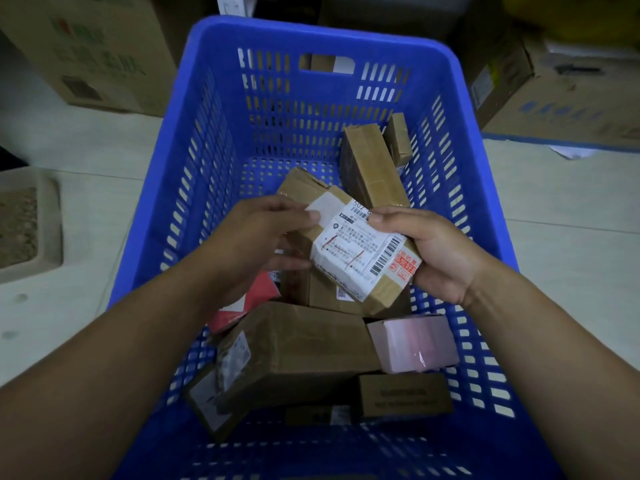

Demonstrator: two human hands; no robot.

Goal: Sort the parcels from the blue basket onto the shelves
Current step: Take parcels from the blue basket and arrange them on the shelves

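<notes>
A small brown parcel point(360, 252) with a white barcode label is held over the blue basket point(194, 140), label facing up. My left hand point(258, 237) grips its left end, thumb on the label's edge. My right hand point(429, 252) holds its right side, fingers wrapped underneath. Below them, inside the basket, lie several more parcels: a large brown box point(304, 351), a pink box point(414, 342), a red-and-white packet point(247, 303), a dark brown box point(403, 394), and two taped brown parcels point(372, 164) leaning at the back right.
The basket stands on a pale tiled floor. Big cardboard cartons sit behind it at the left point(86, 53) and at the right point(561, 88). A beige tray with granular fill point(27, 223) rests on the floor to the left.
</notes>
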